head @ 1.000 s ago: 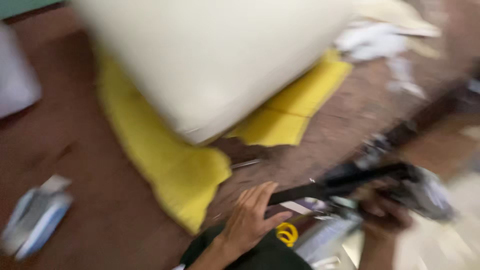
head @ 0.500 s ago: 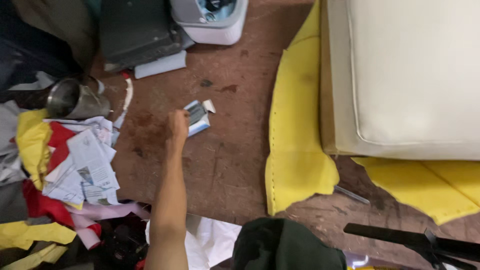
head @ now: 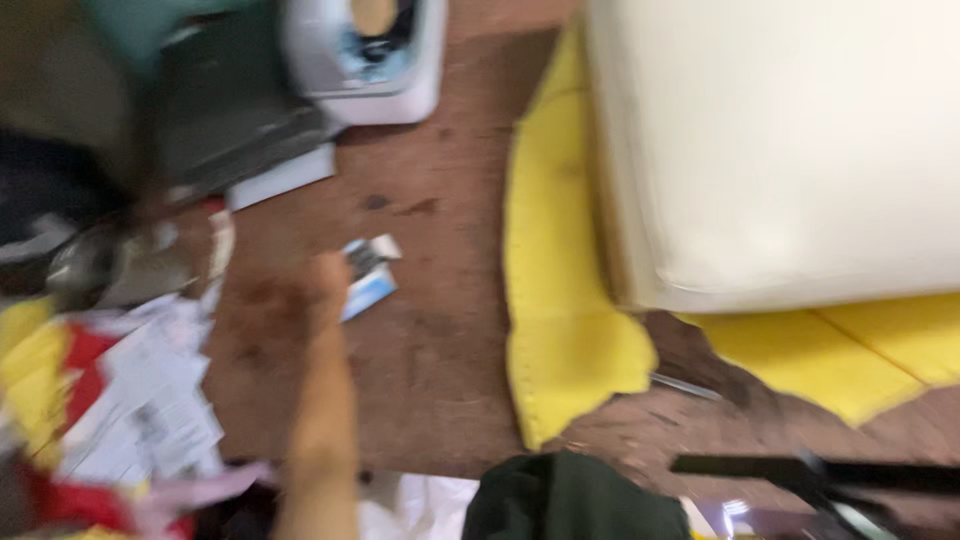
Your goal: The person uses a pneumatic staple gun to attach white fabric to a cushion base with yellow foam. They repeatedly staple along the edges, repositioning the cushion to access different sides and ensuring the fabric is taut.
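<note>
A blurred view looked down from a head camera onto a cluttered brown floor (head: 440,350).

At the far left lay a heap of printed papers (head: 150,400) mixed with red and yellow scraps, and above it a dull metal cup (head: 110,265) on its side. A dark flat case (head: 230,120) and a white machine (head: 365,60) sat at the top.

Just right of the papers, the person's left hand (head: 325,280) stretched forward at the end of a bare forearm. Its tip was just beside a small blue and white packet (head: 368,275), which lay on the bare floor between the paper heap and the yellow sheet. Motion blur smeared the fingers, so I cannot tell how far they were spread or whether they touched the packet; nothing appeared to be held.

To pick up the packet cleanly, it would likely help to slow the reach, settle the fingertips over its flat sides and pinch at an edge.

Further right, a yellow sheet (head: 560,330) spread under a large cream cushion (head: 790,140). At the bottom right lay a black bar-shaped tool (head: 800,468). The right hand was out of view.
</note>
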